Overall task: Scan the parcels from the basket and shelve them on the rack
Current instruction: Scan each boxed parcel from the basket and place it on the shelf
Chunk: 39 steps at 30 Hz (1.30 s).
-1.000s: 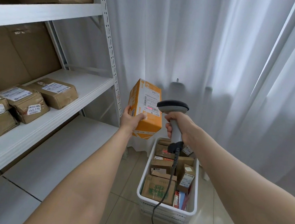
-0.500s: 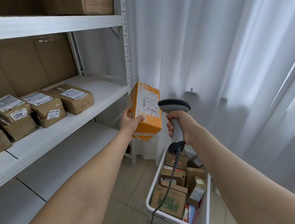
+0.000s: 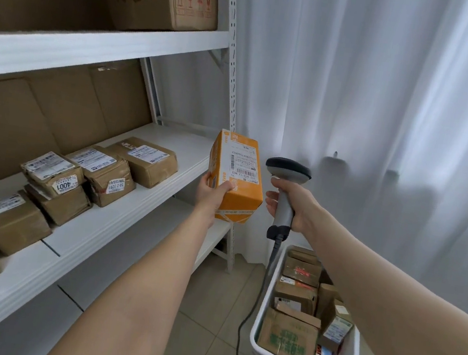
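- The left hand (image 3: 212, 192) grips the orange parcel (image 3: 237, 175) from below. The parcel stands upright, label toward the barcode scanner (image 3: 287, 173), whose handle the right hand (image 3: 292, 203) clasps.
- The rack's middle shelf (image 3: 183, 146) lies immediately left of the parcel, nearer the left hand.
- Against a second ago, the red scan glow is gone from the label and the parcel sits closer to the shelf.

A sticker on one brown parcel (image 3: 50, 172) reads 4001 (turned sideways); the orange box (image 3: 238, 178) label is too small.
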Available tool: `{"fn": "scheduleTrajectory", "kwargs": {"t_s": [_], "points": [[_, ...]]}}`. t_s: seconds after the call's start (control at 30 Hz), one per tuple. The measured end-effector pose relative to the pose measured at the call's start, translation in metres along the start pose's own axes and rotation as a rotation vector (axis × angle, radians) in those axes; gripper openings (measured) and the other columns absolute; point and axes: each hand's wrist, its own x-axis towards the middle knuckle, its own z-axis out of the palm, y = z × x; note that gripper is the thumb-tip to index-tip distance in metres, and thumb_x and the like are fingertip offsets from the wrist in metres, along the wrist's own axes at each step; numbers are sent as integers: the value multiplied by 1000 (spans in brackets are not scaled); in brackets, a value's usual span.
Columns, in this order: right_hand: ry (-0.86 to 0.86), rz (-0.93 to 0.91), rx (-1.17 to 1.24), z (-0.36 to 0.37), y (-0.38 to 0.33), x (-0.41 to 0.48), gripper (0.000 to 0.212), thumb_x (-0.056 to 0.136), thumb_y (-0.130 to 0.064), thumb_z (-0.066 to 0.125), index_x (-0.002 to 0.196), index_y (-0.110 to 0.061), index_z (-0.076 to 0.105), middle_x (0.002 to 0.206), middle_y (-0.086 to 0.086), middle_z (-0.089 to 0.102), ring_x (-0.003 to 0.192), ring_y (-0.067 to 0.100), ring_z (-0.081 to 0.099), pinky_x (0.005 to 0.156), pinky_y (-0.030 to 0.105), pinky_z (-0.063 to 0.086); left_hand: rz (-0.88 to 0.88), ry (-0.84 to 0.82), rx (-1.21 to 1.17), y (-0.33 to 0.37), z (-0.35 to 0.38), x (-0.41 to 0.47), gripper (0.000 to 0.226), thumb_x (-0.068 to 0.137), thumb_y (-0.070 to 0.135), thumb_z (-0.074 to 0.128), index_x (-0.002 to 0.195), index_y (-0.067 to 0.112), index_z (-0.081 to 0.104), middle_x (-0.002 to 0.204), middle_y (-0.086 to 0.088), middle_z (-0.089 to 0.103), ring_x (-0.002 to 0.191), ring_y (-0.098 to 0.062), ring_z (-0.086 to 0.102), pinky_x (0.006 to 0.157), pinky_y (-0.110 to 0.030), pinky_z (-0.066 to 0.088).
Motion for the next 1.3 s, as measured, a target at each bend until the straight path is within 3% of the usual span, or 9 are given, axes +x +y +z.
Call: {"fn": "scheduleTrajectory", "kwargs": {"t_s": [0.13,0.27,0.33,0.4,0.47,0.63,0.83,1.03,1.3], "points": [[68,-41,-56,16,0,33,44,86,-27,72,123,-15,51,104,9,59,91,28,64,61,38,56,-19,47,-37,12,-9,18,66,84,35,69,140,33,33,115,4,49,83,-10,53,55,-25,44],[21,-40,20,41,-6,73,24,87,-28,72,101,-21,54,92,6,61,81,29,69,58,36,58,-2,140,-85,26,-11,45,69,82,40,69,140,33,32,124,2,51,95,-16,53,59,-26,46],[9,-73,44,55,-11,96,23,85,-30,74,97,-22,56,96,7,65,85,31,69,69,40,60,3,187,-107,35,-8,65,70,82,40,69,141,31,32,130,0,51,97,-17,53,66,-29,49],[-3,-101,35,68,-18,122,34,84,-31,74,112,-19,58,109,10,67,98,34,67,88,47,56,-11,242,-132,44,-4,86,72,82,40,70,142,31,30,135,-2,50,101,-19,54,78,-37,52],[-44,-101,48,79,-26,147,44,84,-30,75,122,-15,57,113,13,69,101,34,67,95,50,53,-23,303,-154,53,3,109,74,82,38,71,143,30,30,137,-3,50,108,-23,55,88,-42,51],[-132,-77,60,101,-45,207,42,84,-24,75,121,-18,55,109,11,69,92,30,70,82,46,59,-53,384,-185,66,15,157,76,81,39,71,144,28,30,136,-5,49,98,-19,52,75,-36,46],[-142,-13,58,134,-54,267,27,82,-17,77,96,-20,54,100,7,66,83,26,68,77,41,59,-124,359,-106,74,-3,206,85,79,48,71,147,31,23,138,-5,49,114,-27,54,96,-48,47],[-124,12,10,170,-54,316,27,84,-20,75,98,-21,52,90,0,61,82,22,64,64,33,54,-226,349,-99,70,-22,258,87,76,50,71,147,36,22,134,-7,52,114,-30,56,95,-52,48],[-90,33,-138,206,-47,369,25,82,-25,77,86,-18,53,85,3,61,86,24,63,85,40,55,-323,349,-138,66,-47,311,79,81,43,67,146,31,23,131,-11,53,111,-31,57,95,-50,49]]}}
